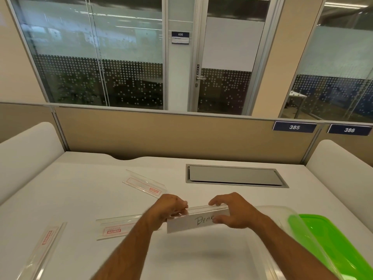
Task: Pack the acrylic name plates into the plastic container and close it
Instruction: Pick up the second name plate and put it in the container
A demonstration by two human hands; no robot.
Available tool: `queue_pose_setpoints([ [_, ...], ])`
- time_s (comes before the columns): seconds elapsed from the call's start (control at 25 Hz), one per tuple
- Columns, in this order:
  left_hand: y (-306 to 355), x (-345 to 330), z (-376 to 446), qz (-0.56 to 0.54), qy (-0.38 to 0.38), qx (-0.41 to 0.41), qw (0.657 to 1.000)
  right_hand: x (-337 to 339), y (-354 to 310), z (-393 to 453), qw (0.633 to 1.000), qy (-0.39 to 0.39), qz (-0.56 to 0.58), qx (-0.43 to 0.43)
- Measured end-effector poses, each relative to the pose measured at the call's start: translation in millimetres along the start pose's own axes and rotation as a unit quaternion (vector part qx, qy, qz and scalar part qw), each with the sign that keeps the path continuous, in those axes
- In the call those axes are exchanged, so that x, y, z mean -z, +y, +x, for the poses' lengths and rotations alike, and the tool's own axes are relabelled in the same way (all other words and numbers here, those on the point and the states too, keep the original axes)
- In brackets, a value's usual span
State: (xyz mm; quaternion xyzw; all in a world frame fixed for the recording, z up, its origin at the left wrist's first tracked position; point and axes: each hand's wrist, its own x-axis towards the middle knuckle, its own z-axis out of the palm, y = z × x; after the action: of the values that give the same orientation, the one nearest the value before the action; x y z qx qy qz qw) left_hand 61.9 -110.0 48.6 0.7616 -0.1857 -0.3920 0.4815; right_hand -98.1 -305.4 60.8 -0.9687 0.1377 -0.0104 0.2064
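"DEAR" on held name plate (198, 220) (handwritten); "385" and "386" on partition signs (294, 127).

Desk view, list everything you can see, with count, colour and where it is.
Held name plate: one, clear, white insert with handwriting, above the container.
Loose name plates: three, clear with red print, far left-centre, centre-left, near left.
Plastic container: one, clear, open, near right.
Lid: one, green, right of container.
Cable hatch: one, grey, far right.
Desk: one, white.
Left hand, right hand: gripping the held plate's ends.
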Motion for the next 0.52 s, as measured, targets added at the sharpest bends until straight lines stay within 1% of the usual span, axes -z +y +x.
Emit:
queue_pose_setpoints([
  [0.16,-12.7,14.3,-6.6,-0.061,-0.001,-0.029,0.998,5.8,-2.3,-9.2,0.992,0.028,0.124,-0.018],
  [0.28,-20.6,19.4,-10.5,-0.070,-0.047,-0.084,0.993,6.8,0.2,-14.6,0.982,0.024,0.183,-0.037],
  [0.36,-23.3,20.4,-14.7,-0.083,-0.073,-0.106,0.988,7.5,2.2,-18.1,0.972,0.021,0.227,-0.057],
  [0.44,-26.3,20.2,-18.3,-0.099,-0.077,-0.115,0.985,8.7,1.5,-21.9,0.961,0.019,0.269,-0.066],
  [0.52,-28.1,18.7,-20.0,-0.104,-0.079,-0.126,0.983,9.5,0.2,-24.4,0.957,0.017,0.282,-0.068],
])
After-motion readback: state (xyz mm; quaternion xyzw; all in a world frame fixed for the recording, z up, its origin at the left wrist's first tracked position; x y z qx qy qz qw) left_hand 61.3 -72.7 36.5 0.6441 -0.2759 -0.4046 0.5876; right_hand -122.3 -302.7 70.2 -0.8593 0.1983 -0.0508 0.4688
